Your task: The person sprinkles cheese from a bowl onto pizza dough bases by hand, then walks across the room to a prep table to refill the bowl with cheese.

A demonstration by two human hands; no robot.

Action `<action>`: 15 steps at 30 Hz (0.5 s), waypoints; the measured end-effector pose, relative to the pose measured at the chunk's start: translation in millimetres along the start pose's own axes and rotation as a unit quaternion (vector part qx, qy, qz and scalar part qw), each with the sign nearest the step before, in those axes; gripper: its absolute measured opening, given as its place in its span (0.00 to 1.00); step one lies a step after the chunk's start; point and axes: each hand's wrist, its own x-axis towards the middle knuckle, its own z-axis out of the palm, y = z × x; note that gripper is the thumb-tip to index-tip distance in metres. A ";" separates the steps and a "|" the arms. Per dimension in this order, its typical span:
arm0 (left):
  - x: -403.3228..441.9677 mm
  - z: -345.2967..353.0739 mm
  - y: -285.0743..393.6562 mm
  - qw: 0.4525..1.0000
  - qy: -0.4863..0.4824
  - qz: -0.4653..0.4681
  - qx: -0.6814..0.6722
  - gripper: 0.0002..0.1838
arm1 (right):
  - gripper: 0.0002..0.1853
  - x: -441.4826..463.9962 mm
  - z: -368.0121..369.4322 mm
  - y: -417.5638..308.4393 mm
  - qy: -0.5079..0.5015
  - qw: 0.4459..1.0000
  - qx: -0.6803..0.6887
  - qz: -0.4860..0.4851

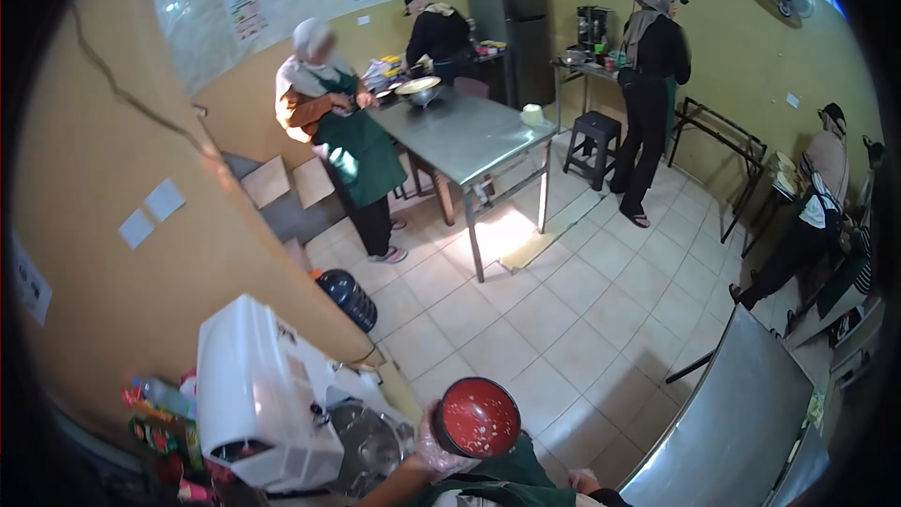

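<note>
My left hand (437,443), in a clear plastic glove, grips the side of a bowl (479,417) that is red inside and dark outside. Small pale bits stick to the bowl's inner surface. Just left of that hand is a steel mixing bowl (374,446), set under a white stand mixer (267,385). At the bottom edge, beside my green apron (497,479), a small part of my right hand (584,482) shows, also gloved; its fingers are not clear.
A steel table (469,136) with a large bowl (419,88) stands ahead, a person (343,131) beside it. Other people work by the far walls. Another steel table (723,413) is at right. A dark water jug (347,299) lies near the mixer; a stool (593,145) stands farther off.
</note>
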 end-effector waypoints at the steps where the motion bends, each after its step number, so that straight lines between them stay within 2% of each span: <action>1: 20.5 9.9 5.8 1.000 -0.006 -0.005 0.008 0.36 | 0.08 4.4 -8.3 4.2 -0.041 0.998 0.018 0.034; 4: 92.4 21.4 22.3 0.996 -0.029 -0.085 0.000 0.35 | 0.08 43.1 -38.7 31.0 -0.102 0.984 0.082 0.124; 5: 121.2 24.1 28.9 0.996 -0.041 -0.085 0.003 0.35 | 0.08 62.3 -52.3 44.6 -0.105 0.981 0.088 0.138; 7: 173.2 50.3 37.0 0.998 0.003 -0.064 0.029 0.34 | 0.08 105.6 -80.4 80.2 -0.110 0.977 0.089 0.160; 9: 228.8 91.0 46.5 0.996 -0.032 -0.078 -0.007 0.33 | 0.08 151.1 -112.6 124.6 -0.097 0.979 0.093 0.152; 10: 253.7 117.7 50.7 0.997 -0.057 -0.051 0.001 0.33 | 0.08 175.4 -127.4 148.8 -0.070 0.985 0.105 0.118; 11: 273.9 136.6 54.4 0.997 -0.073 -0.026 0.012 0.32 | 0.08 199.1 -136.7 188.4 0.019 0.984 0.175 -0.020; 12: 299.4 154.8 64.1 0.993 -0.104 -0.054 -0.001 0.32 | 0.08 224.6 -169.9 198.9 0.122 0.905 0.308 -0.266; 13: 319.3 171.6 71.4 0.990 -0.124 -0.071 0.003 0.31 | 0.14 274.3 -201.1 204.1 0.059 0.981 0.179 0.035; 14: 335.3 195.5 79.3 0.986 -0.144 -0.087 0.006 0.31 | 0.20 325.5 -255.2 183.7 -0.115 0.950 -0.008 0.290; 15: 356.5 211.0 85.2 0.982 -0.160 -0.104 -0.001 0.30 | 0.24 373.0 -277.0 208.2 -0.029 0.953 -0.010 0.301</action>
